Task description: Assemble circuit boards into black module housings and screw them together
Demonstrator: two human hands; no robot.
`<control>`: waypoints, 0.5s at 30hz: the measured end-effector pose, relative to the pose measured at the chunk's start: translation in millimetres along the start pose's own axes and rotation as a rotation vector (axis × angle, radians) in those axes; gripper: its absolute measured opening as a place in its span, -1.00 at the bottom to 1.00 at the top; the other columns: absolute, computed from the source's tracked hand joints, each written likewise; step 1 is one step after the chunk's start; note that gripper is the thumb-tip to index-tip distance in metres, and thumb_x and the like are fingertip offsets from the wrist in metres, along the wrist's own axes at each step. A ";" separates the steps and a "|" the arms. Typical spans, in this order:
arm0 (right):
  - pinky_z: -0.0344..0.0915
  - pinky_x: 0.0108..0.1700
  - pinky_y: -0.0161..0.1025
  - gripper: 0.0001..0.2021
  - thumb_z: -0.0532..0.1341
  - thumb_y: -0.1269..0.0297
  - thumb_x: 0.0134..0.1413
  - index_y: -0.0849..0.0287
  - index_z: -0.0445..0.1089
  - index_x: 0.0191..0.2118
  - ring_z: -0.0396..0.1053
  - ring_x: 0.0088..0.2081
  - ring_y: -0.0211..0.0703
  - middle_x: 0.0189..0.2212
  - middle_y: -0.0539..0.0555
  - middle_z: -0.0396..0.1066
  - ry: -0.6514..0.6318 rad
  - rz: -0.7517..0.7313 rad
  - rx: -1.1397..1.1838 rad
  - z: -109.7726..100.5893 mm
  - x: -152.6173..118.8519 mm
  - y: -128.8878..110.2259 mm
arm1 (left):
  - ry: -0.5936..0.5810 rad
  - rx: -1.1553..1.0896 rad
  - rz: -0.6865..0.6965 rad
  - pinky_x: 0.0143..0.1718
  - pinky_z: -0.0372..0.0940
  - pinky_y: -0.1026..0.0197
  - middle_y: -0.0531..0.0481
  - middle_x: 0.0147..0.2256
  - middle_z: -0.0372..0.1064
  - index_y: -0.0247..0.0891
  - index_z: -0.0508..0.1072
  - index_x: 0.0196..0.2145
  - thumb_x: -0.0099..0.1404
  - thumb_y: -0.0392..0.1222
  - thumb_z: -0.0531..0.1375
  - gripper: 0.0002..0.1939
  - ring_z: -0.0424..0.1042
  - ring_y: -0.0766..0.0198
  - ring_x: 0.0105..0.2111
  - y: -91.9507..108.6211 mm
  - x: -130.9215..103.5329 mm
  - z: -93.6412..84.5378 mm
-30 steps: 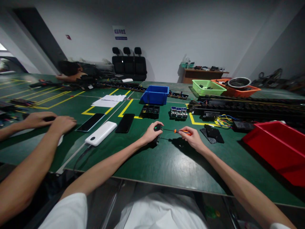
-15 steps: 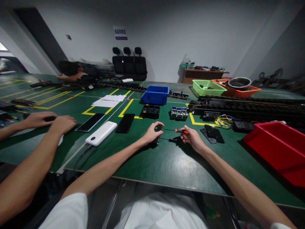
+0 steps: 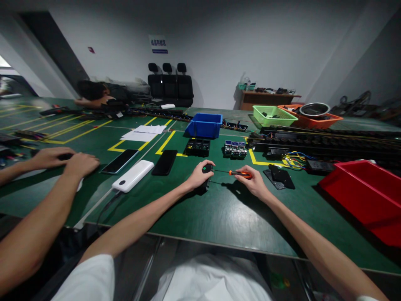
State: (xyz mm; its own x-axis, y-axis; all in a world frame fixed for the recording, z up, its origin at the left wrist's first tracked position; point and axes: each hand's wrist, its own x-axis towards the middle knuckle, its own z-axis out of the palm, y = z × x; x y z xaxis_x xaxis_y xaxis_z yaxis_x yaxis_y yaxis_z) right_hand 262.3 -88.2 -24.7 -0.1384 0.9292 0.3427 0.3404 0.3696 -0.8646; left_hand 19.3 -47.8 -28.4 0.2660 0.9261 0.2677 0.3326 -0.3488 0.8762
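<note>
My left hand [image 3: 200, 173] is closed around a small black module [image 3: 205, 184], holding it on edge against the green table [image 3: 219, 221]. In my right hand [image 3: 253, 179] is a screwdriver [image 3: 239, 173] with an orange and black handle, gripped between thumb and fingers. Its thin shaft points left, and the tip reaches the module's right side; whether it sits in a screw is too small to tell. Beyond my hands lie a black module block [image 3: 198, 147] and a group of silver and blue modules [image 3: 234, 149]. Flat black plates [image 3: 280, 176] rest right of my right hand.
A red bin [image 3: 366, 192] stands at the right, a blue bin [image 3: 205, 125] farther back. Left of me lie a black phone [image 3: 165, 162], a white power bank [image 3: 133, 175] and another phone [image 3: 120, 161]. A co-worker's hands [image 3: 78, 163] rest at the far left. Long black rails [image 3: 313, 142] stretch behind.
The fingers of my right hand have shifted their grip on the screwdriver handle, which now shows more of its orange. My left hand and the black module have hardly moved.
</note>
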 end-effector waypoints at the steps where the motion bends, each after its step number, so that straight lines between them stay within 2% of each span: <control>1: 0.23 -0.32 -0.25 -0.71 0.29 0.06 -0.04 0.19 0.40 -0.31 0.31 -0.39 -0.20 -0.39 0.05 0.40 0.013 -0.019 -0.007 0.5 -0.1 1.3 | 0.001 0.000 -0.003 -0.18 0.26 0.22 0.04 -0.28 0.34 -0.21 0.43 -0.19 0.06 -0.33 0.17 -0.70 0.32 0.28 -0.29 0.6 -0.1 -0.1; 3: 0.26 -0.28 -0.23 -0.73 0.31 0.08 -0.09 0.19 0.40 -0.35 0.33 -0.35 -0.17 -0.37 0.06 0.40 0.030 -0.017 0.010 1.6 -0.6 2.8 | 0.002 0.001 -0.005 -0.18 0.26 0.22 0.04 -0.28 0.34 -0.22 0.43 -0.19 0.06 -0.33 0.18 -0.70 0.32 0.27 -0.28 1.4 -0.3 -0.2; 5: 0.26 -0.31 -0.25 -0.72 0.35 0.10 -0.14 0.18 0.39 -0.36 0.31 -0.39 -0.21 -0.40 0.03 0.39 0.030 0.033 0.080 2.4 -1.1 1.5 | 0.000 0.004 0.003 -0.18 0.26 0.22 0.03 -0.27 0.35 -0.22 0.43 -0.19 0.06 -0.33 0.18 -0.70 0.32 0.27 -0.28 1.1 -0.4 -0.2; 8: 0.24 -0.41 -0.31 -0.68 0.35 0.08 -0.13 0.16 0.38 -0.29 0.27 -0.48 -0.28 -0.45 -0.01 0.36 -0.013 0.186 0.308 2.7 -1.3 -4.3 | -0.016 0.009 0.026 -0.16 0.25 0.22 0.02 -0.24 0.35 -0.23 0.42 -0.17 0.07 -0.33 0.17 -0.69 0.32 0.27 -0.26 -1.2 -0.2 0.4; 11: 0.25 -0.47 -0.32 -0.62 0.22 -0.06 0.00 0.17 0.38 -0.22 0.29 -0.50 -0.26 -0.48 0.03 0.37 -0.090 0.386 0.540 2.7 -0.1 -7.8 | -0.036 0.017 0.046 -0.13 0.24 0.21 0.02 -0.19 0.35 -0.22 0.42 -0.16 0.08 -0.32 0.18 -0.68 0.32 0.26 -0.22 -4.6 0.7 1.5; 13: 0.21 -0.53 -0.34 -0.56 0.15 -0.13 0.04 0.20 0.39 -0.25 0.29 -0.55 -0.26 -0.57 0.01 0.33 -0.106 0.471 0.566 3.0 0.6 -6.2 | -0.033 0.019 0.059 -0.10 0.23 0.21 0.01 -0.17 0.35 -0.22 0.42 -0.16 0.08 -0.33 0.18 -0.68 0.32 0.25 -0.19 -6.6 1.6 2.1; 15: 0.10 -0.62 -0.38 -0.56 0.16 -0.14 0.03 0.21 0.37 -0.38 0.20 -0.63 -0.31 -0.68 -0.04 0.23 -0.092 0.475 0.484 3.2 1.0 -2.8 | -0.027 0.019 0.058 -0.09 0.23 0.21 0.01 -0.16 0.35 -0.22 0.41 -0.16 0.08 -0.33 0.18 -0.68 0.32 0.25 -0.18 -7.8 2.2 2.3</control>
State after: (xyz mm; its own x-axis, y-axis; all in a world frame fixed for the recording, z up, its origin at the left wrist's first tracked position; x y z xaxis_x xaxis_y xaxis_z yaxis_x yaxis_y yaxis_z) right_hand 258.2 -88.4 -23.2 -0.1629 0.9783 -0.1281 -0.0673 -0.1406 -0.9878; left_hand 19.4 -43.3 -35.5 0.3093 0.9001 0.3068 0.3330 -0.4047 0.8517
